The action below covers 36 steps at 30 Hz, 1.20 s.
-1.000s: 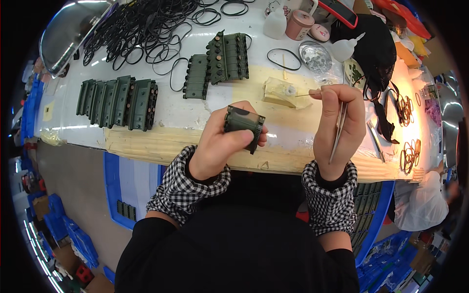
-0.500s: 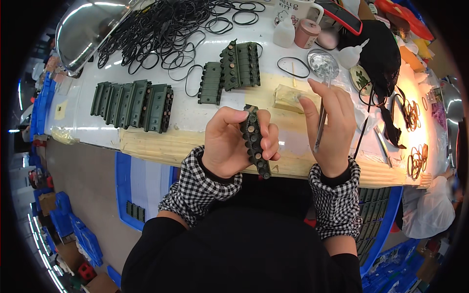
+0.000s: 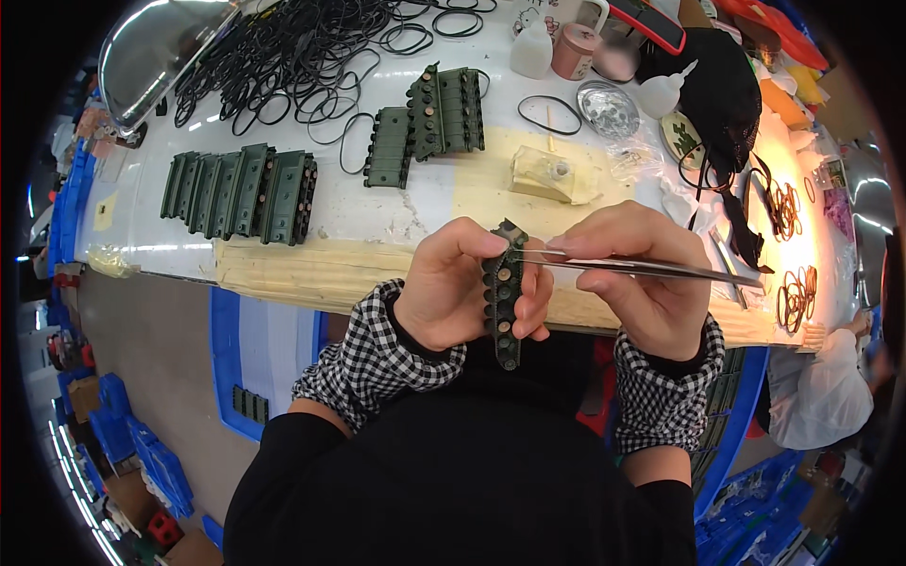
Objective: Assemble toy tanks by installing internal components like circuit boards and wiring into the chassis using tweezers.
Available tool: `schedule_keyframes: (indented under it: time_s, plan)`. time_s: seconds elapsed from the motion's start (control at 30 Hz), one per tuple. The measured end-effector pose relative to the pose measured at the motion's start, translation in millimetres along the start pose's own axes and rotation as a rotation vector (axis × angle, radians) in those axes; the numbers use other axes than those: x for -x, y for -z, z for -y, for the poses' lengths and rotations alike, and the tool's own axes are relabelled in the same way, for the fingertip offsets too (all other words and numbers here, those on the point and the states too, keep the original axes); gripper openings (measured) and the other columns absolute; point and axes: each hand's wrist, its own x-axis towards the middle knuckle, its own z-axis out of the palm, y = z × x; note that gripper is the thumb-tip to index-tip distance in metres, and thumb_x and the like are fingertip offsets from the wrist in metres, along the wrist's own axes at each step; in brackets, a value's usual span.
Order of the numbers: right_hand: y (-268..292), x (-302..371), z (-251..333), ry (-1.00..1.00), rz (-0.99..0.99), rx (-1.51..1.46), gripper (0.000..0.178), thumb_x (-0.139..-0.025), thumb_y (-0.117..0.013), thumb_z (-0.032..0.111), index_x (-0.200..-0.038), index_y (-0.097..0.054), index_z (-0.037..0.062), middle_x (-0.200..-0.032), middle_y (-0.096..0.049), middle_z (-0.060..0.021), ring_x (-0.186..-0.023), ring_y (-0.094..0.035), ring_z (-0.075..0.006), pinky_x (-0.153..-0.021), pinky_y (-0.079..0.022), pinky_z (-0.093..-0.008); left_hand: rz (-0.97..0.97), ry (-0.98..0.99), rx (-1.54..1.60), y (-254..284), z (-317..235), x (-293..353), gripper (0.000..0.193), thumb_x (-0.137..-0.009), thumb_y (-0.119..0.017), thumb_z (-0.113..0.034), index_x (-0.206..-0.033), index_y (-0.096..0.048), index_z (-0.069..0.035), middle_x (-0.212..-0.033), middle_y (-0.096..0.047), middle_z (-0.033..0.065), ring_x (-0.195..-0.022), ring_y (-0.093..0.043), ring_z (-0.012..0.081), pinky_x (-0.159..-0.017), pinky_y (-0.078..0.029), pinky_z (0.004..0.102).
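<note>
My left hand (image 3: pixel 462 288) is closed round a dark green model tank track piece (image 3: pixel 505 302), held upright with its row of small round wheels showing. From the right, my right hand (image 3: pixel 651 278) pinches a pair of metal tweezers (image 3: pixel 651 268). The tweezers' tips reach the upper part of the track piece, close to its top wheels. Whether they grip anything there is too small to tell. Beyond my hands, several more green track pieces stand in a row (image 3: pixel 245 195) at the left, and a small cluster (image 3: pixel 444 113) of them stands in the middle.
Black rubber bands (image 3: pixel 293 57) lie heaped at the back left, beside a clear dome (image 3: pixel 160 57). A tape-covered block (image 3: pixel 557 174), a small metal dish (image 3: pixel 607 108) and white squeeze bottles (image 3: pixel 532 52) stand beyond my right hand. Blue trays (image 3: pixel 222 368) sit below the table edge.
My right hand has turned and lowered, bringing the tweezers from upright to lying level, tips at the track piece. My left hand has tilted the track piece more upright. The view has shifted slightly.
</note>
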Motion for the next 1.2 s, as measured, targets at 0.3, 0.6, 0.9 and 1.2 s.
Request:
schedule_keyframes:
  time_s: [0.3,0.6,0.9,1.2]
  plan:
    - [5,2,-4,-0.012,0.033,0.086,0.012,-0.085,-0.068,-0.002,-0.094,-0.062,-0.0047,-0.089,-0.066,-0.0109,-0.08,-0.067,-0.0174,-0.067,-0.053,-0.027,-0.002,0.035,0.009,0,4,0,0.041,-0.083,-0.043,-0.034,-0.082,-0.063,0.002,-0.072,-0.06,0.0142,-0.064,-0.06,0.0271,-0.073,-0.052,0.0425]
    - [14,-8,5,0.014,0.168,0.318,0.014,-0.08,-0.074,0.007,-0.084,-0.062,0.0016,-0.078,-0.065,-0.0088,-0.067,-0.066,-0.0243,-0.059,-0.051,-0.0289,-0.087,0.086,-0.006,-2,7,1,0.04,-0.082,-0.045,-0.034,-0.08,-0.063,0.002,-0.071,-0.06,0.0147,-0.063,-0.06,0.0278,-0.074,-0.051,0.0425]
    - [13,-4,1,0.027,0.151,0.362,0.016,-0.077,-0.075,0.007,-0.079,-0.06,0.0023,-0.077,-0.066,-0.0078,-0.067,-0.065,-0.0252,-0.058,-0.051,-0.0299,-0.119,0.101,0.034,1,11,0,0.04,-0.082,-0.045,-0.035,-0.079,-0.062,0.001,-0.072,-0.06,0.0137,-0.062,-0.06,0.0269,-0.073,-0.05,0.0421]
    - [13,7,-5,0.047,0.089,0.284,0.013,-0.081,-0.073,0.006,-0.084,-0.061,0.0011,-0.077,-0.064,-0.0074,-0.067,-0.065,-0.0242,-0.059,-0.051,-0.029,-0.1,0.082,0.016,5,15,-3,0.043,-0.083,-0.042,-0.036,-0.083,-0.063,0.001,-0.074,-0.059,0.0125,-0.065,-0.059,0.026,-0.075,-0.052,0.0421]
